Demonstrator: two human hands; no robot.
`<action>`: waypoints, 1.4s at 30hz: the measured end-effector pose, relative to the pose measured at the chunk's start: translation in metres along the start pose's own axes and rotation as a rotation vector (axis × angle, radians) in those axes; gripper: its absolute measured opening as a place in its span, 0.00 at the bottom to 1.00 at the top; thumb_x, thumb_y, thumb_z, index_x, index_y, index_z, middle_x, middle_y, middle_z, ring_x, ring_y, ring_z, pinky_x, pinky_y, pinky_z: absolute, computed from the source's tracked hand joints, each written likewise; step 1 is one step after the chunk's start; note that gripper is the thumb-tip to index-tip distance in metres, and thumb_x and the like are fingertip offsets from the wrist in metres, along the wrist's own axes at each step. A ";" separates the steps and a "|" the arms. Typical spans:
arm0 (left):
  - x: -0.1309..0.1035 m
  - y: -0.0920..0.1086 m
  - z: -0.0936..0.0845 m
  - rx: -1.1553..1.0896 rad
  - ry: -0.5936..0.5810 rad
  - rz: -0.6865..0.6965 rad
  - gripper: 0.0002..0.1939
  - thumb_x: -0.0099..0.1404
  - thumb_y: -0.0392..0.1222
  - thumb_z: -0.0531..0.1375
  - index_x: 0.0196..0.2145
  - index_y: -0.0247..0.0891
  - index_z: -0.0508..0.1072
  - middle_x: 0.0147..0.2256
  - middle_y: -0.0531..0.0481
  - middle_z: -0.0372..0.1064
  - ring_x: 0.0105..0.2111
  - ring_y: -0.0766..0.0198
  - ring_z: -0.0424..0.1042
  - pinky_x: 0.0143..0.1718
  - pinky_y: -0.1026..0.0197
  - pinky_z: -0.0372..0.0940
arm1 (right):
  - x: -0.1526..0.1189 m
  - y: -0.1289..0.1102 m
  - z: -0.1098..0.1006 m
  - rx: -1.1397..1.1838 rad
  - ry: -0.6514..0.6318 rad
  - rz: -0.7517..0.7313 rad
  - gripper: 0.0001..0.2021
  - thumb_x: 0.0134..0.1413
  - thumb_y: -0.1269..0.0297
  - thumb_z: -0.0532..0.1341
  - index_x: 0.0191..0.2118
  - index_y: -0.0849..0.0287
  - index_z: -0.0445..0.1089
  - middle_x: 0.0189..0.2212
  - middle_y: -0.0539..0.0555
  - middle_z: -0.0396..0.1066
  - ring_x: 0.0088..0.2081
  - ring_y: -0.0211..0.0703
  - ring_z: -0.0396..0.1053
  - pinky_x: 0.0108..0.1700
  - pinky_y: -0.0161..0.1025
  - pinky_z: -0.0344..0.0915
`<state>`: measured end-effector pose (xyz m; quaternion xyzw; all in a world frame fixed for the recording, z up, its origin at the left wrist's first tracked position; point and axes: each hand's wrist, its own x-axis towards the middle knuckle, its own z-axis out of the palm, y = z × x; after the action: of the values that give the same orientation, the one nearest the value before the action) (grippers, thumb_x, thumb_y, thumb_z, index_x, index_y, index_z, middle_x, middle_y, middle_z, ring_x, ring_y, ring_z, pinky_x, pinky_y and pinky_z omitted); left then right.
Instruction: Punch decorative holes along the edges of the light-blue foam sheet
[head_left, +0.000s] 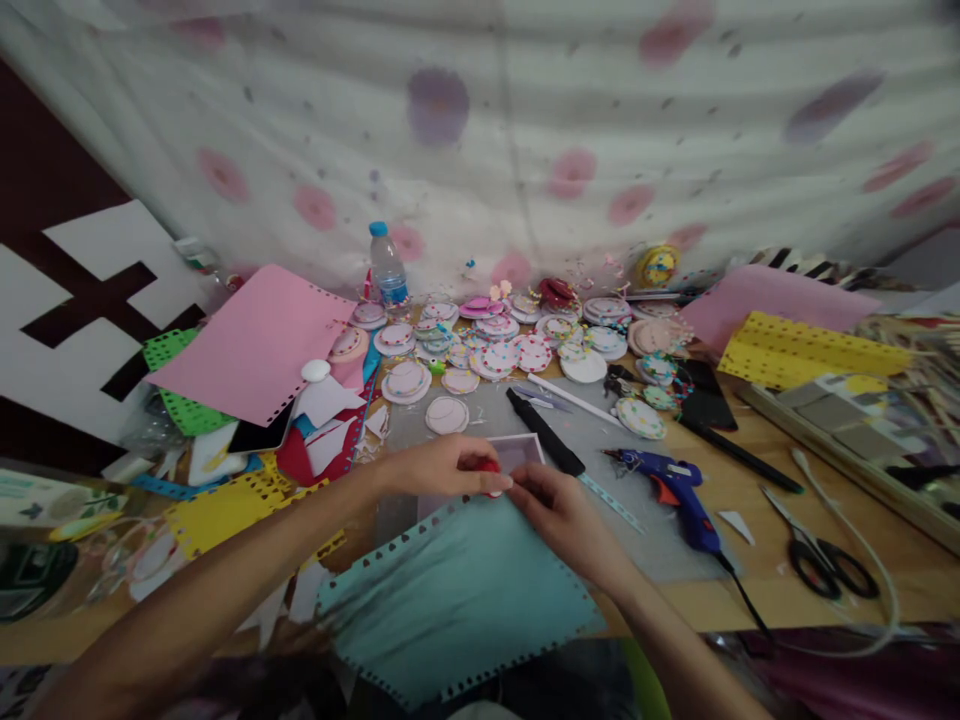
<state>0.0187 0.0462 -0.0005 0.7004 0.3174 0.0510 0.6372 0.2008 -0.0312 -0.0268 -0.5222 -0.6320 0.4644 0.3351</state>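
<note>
Teal sheet [457,590], cluttered wooden table [757,565], flowered curtain [510,120]

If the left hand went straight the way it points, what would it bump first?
Probably the right hand, beyond the red thing in the left hand; any gap between is unclear.

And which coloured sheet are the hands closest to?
The teal sheet, just below the left hand and right hand. The pink sheets, yellow sheets and green sheet lie off to the sides.

hands [442,467] [559,507]: 2 | teal sheet [465,595]: 1 | glue gun [684,496]: 1 | scissors [808,540]: 1
</note>
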 end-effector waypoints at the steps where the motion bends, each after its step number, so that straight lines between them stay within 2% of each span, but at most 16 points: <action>1: 0.000 0.001 0.001 0.000 0.016 0.000 0.17 0.61 0.53 0.59 0.33 0.34 0.71 0.25 0.55 0.63 0.25 0.69 0.59 0.25 0.67 0.52 | 0.000 0.000 0.000 -0.003 0.001 0.003 0.12 0.57 0.59 0.53 0.29 0.60 0.67 0.23 0.49 0.62 0.26 0.37 0.58 0.27 0.33 0.55; 7: -0.007 0.009 0.004 -0.070 0.087 -0.023 0.15 0.64 0.51 0.55 0.34 0.35 0.70 0.28 0.54 0.63 0.28 0.68 0.60 0.30 0.66 0.55 | 0.000 0.001 -0.005 0.030 0.022 0.037 0.14 0.56 0.55 0.54 0.29 0.59 0.66 0.22 0.49 0.61 0.25 0.38 0.58 0.26 0.33 0.56; 13: -0.011 0.005 0.005 -0.128 0.102 -0.023 0.11 0.64 0.44 0.56 0.40 0.35 0.70 0.30 0.54 0.66 0.30 0.67 0.61 0.31 0.67 0.57 | 0.001 0.003 -0.009 0.024 0.036 0.028 0.13 0.56 0.55 0.54 0.28 0.59 0.65 0.22 0.49 0.61 0.25 0.38 0.59 0.25 0.33 0.56; 19: -0.013 -0.006 0.003 -0.225 0.048 0.014 0.13 0.59 0.40 0.62 0.43 0.37 0.69 0.33 0.53 0.67 0.34 0.67 0.65 0.36 0.66 0.59 | -0.004 0.001 -0.010 -0.170 0.064 -0.088 0.09 0.60 0.62 0.52 0.33 0.58 0.67 0.25 0.50 0.67 0.27 0.39 0.63 0.29 0.35 0.58; 24: -0.015 -0.009 0.007 -0.218 0.109 0.046 0.14 0.59 0.40 0.63 0.43 0.39 0.70 0.36 0.52 0.68 0.37 0.66 0.67 0.41 0.63 0.60 | -0.006 0.002 -0.006 -0.277 0.132 -0.222 0.08 0.61 0.65 0.52 0.34 0.58 0.66 0.29 0.53 0.67 0.31 0.41 0.65 0.33 0.36 0.59; 27: -0.013 -0.009 0.010 -0.208 0.130 0.051 0.15 0.59 0.42 0.63 0.43 0.38 0.70 0.36 0.51 0.69 0.37 0.66 0.67 0.41 0.63 0.61 | -0.005 0.005 -0.005 -0.297 0.123 -0.214 0.07 0.61 0.66 0.51 0.34 0.58 0.65 0.29 0.53 0.67 0.31 0.41 0.65 0.33 0.36 0.59; 36: -0.015 -0.018 0.004 -0.164 0.263 0.002 0.15 0.60 0.47 0.61 0.43 0.37 0.69 0.38 0.49 0.69 0.38 0.63 0.69 0.40 0.61 0.63 | -0.004 0.012 -0.009 -0.312 0.150 -0.124 0.08 0.61 0.65 0.51 0.32 0.57 0.64 0.26 0.52 0.67 0.28 0.41 0.64 0.30 0.35 0.57; 39: -0.024 -0.018 -0.002 -0.136 0.328 0.032 0.14 0.63 0.47 0.59 0.43 0.37 0.69 0.37 0.49 0.71 0.38 0.63 0.70 0.41 0.61 0.63 | -0.002 0.012 -0.010 -0.313 0.146 -0.092 0.08 0.61 0.65 0.51 0.32 0.57 0.63 0.26 0.51 0.67 0.29 0.41 0.64 0.31 0.35 0.57; 42: -0.039 -0.015 -0.006 -0.195 0.453 0.055 0.15 0.63 0.48 0.60 0.43 0.36 0.69 0.36 0.48 0.72 0.37 0.62 0.71 0.40 0.60 0.64 | -0.001 0.012 -0.010 -0.285 0.149 -0.062 0.08 0.62 0.64 0.50 0.32 0.57 0.62 0.26 0.50 0.65 0.28 0.41 0.63 0.31 0.35 0.56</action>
<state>-0.0207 0.0307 -0.0002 0.6148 0.4266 0.2542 0.6127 0.2140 -0.0300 -0.0351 -0.5776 -0.6806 0.3196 0.3179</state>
